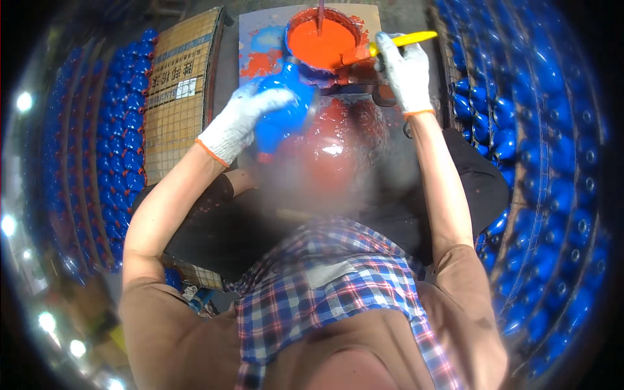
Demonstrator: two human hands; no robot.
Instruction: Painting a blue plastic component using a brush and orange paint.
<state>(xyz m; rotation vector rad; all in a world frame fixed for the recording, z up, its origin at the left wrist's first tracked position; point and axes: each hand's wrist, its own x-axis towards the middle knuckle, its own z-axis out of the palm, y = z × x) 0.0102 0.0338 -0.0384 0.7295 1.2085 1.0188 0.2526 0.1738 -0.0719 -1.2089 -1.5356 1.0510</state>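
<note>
My left hand (244,120), in a white glove with an orange cuff, grips a rounded blue-painted metal part (286,110) and holds it up over my lap. My right hand (404,71), gloved the same way, holds a paintbrush with a yellow handle (406,40). The brush's head (354,55) rests at the rim of a bucket of orange-red paint (322,42) straight ahead. A stick (320,16) stands in the paint. A glossy red rounded shape (331,146) lies below the blue part, partly blurred.
Rows of blue-painted parts (123,130) fill racks on the left, and more blue parts (539,162) fill racks on the right. A cardboard sheet on a wire mesh panel (179,91) lies at the left. The bucket stands on a paint-smeared board (263,39).
</note>
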